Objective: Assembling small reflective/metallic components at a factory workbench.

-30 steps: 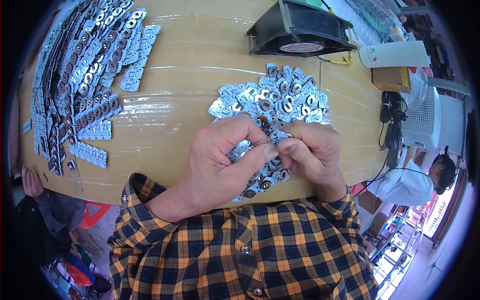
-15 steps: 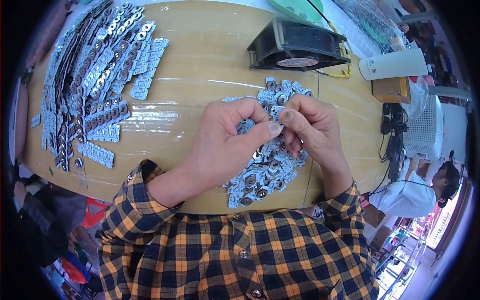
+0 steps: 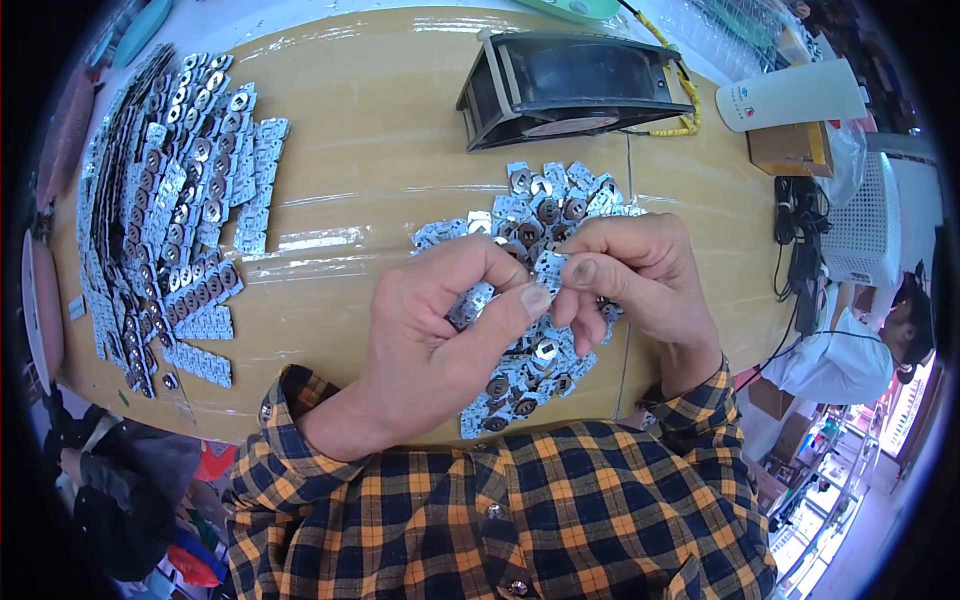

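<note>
A small pale circuit board (image 3: 548,270) is pinched between the fingertips of both my hands. My left hand (image 3: 435,325) grips its left side with thumb and bent forefinger. On its right side, the thumb and forefinger of my right hand (image 3: 640,280) are closed on it, the other fingers curled below. My fingers cover part of the board. Under and around my hands spreads a loose heap of similar small boards (image 3: 547,210), several with round dark or silvery parts on them.
Long strips of joined boards (image 3: 215,185) lie in overlapping rows at the left. A black fan (image 3: 590,85) stands at the back, with a yellow cable (image 3: 683,128) beside it. To the right are a white cup (image 3: 795,95), a cardboard box (image 3: 785,150), black cables (image 3: 800,225) and a white basket (image 3: 865,225).
The view has shifted a little. My hands have drawn slightly apart at the fingertips, and more of the pinched board shows between them. Both hands keep hold of it.
</note>
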Available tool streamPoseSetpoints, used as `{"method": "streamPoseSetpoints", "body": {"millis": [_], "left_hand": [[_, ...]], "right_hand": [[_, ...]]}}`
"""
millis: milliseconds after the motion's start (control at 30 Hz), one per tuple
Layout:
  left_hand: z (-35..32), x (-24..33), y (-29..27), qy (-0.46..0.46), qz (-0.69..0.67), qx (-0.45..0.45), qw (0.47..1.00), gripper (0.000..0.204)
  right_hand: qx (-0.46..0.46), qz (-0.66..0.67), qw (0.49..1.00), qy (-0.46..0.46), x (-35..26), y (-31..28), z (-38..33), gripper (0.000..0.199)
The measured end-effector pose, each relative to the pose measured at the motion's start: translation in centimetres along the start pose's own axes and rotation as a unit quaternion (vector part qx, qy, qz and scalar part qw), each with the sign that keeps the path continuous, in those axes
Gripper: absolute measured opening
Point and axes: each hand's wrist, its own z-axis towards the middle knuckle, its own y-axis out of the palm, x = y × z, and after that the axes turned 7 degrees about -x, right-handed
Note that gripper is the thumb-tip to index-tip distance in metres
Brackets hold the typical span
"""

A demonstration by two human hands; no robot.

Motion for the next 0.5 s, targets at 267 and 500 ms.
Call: {"method": "streamPoseSetpoints", "body": {"millis": [267, 500], "left_hand": [[-0.2, 0.5, 0.1, -0.042, 0.012, 0.016, 0.999, 0.012], [-0.1, 1.0, -0.2, -0.071, 0.0, 0.001, 0.997, 0.01]], "right_hand": [[0.033, 0.007, 0.999, 0.0, 0.6, 0.8, 0.2, 0.014], [0.076, -0.021, 0.997, 0.022, 0.6, 1.1, 0.7, 0.021]]}}
